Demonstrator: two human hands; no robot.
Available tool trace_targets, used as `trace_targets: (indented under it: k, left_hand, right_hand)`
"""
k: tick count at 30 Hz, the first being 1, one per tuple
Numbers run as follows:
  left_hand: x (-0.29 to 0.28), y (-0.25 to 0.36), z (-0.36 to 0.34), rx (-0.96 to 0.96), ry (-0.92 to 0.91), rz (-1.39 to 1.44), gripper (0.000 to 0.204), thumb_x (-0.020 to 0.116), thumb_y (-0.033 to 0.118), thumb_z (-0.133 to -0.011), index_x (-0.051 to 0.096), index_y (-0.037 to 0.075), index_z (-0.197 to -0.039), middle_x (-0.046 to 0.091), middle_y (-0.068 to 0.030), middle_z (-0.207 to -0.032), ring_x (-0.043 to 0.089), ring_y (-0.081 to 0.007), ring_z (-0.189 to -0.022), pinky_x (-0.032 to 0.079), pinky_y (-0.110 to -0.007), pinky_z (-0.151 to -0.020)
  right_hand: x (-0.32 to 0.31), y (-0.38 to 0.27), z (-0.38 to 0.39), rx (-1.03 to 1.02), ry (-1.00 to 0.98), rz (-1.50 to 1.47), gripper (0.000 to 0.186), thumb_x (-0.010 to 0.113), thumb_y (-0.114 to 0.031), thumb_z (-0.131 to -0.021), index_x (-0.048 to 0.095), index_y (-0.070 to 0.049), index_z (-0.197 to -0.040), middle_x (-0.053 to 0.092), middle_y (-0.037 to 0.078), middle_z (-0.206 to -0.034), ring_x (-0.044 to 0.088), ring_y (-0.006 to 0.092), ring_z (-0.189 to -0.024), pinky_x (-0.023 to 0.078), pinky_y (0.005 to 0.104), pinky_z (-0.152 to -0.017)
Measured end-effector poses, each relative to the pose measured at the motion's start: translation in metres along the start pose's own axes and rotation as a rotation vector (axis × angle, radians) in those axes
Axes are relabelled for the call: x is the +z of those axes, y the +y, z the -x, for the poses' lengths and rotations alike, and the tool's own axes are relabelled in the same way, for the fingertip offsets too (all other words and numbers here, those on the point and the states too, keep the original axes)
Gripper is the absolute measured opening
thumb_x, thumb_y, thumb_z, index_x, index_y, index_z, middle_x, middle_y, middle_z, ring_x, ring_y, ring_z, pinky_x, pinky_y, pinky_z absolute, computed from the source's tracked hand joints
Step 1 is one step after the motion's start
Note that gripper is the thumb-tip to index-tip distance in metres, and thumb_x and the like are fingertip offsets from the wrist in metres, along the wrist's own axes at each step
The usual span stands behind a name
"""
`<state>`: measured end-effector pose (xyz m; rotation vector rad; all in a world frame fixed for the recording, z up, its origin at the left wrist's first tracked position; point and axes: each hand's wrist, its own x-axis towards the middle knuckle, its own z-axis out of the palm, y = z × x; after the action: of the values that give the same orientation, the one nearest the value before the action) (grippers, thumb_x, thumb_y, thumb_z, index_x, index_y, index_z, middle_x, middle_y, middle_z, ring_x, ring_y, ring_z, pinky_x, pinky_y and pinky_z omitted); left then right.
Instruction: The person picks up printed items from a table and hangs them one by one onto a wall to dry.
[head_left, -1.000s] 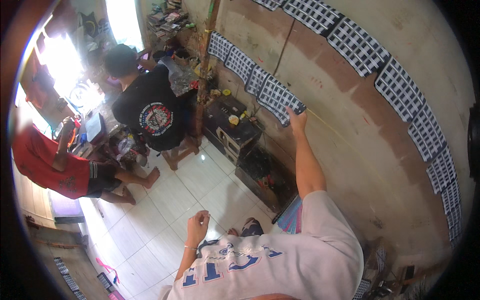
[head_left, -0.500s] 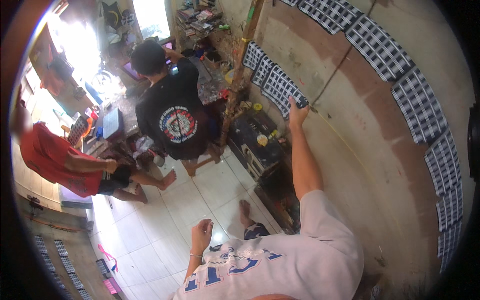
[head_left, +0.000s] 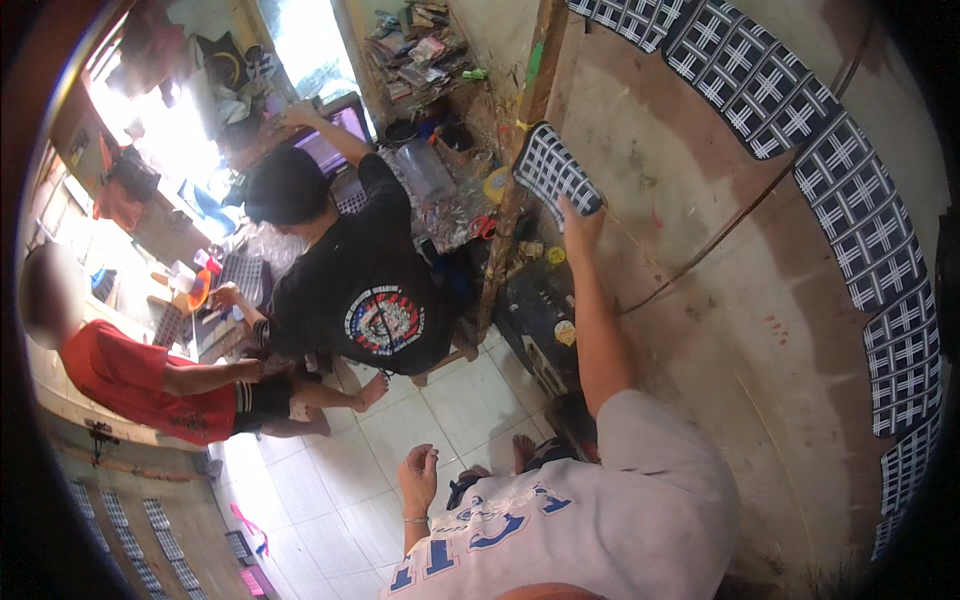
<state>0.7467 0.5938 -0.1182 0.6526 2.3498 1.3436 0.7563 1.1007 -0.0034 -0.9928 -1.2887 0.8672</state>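
Note:
My right hand [head_left: 580, 228], arm stretched forward, grips the lower right corner of a black-and-white checked piece [head_left: 556, 172] beside a wooden post [head_left: 528, 130]. The piece looks flat and flexible, and it is tilted against the wall; the hand covers part of its edge. Low in front of my body, my left hand [head_left: 418, 475] has its fingers curled in toward the thumb. Whatever may be between those fingers is too small to make out.
More checked pieces [head_left: 845, 190] hang in a curved row along the wall at right. A person in black [head_left: 370, 270] sits at a cluttered bench by a screen [head_left: 335, 140]. Someone in red [head_left: 130, 375] is at left. A dark cabinet [head_left: 535, 310] stands below my right arm.
My view has shifted. Fewer checked pieces show beside the post, and my right hand still grips one. The person in black now reaches toward the screen with one arm and sideways with the other.

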Motion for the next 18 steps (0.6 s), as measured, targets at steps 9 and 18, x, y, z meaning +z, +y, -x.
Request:
trace_targets:
  k: [9,18]
  left_hand:
    - [0.012,0.023,-0.112,0.099,-0.254,0.002,0.020,0.059,0.014,-0.083,0.062,-0.002,-0.093,0.066,-0.0157,-0.079,0.064,-0.0200,-0.069,0.049,-0.028,-0.063]
    - [0.009,0.106,-0.248,0.437,-0.662,0.027,0.015,0.055,0.009,-0.085,0.062,-0.002,-0.091,0.065,-0.0112,-0.083,0.063,-0.0176,-0.074,0.048,-0.028,-0.066]
  right_hand:
    - [-0.009,0.007,0.039,-0.025,0.106,0.020,0.048,0.068,-0.030,-0.078,0.048,0.004,-0.105,0.048,0.020,-0.112,0.048,0.0274,-0.105,0.040,0.0413,-0.084]
    - [0.024,-0.004,0.016,0.300,0.272,-0.255,0.041,0.069,-0.034,-0.076,0.061,0.004,-0.092,0.062,0.009,-0.084,0.056,0.0144,-0.077,0.043,0.0301,-0.070]
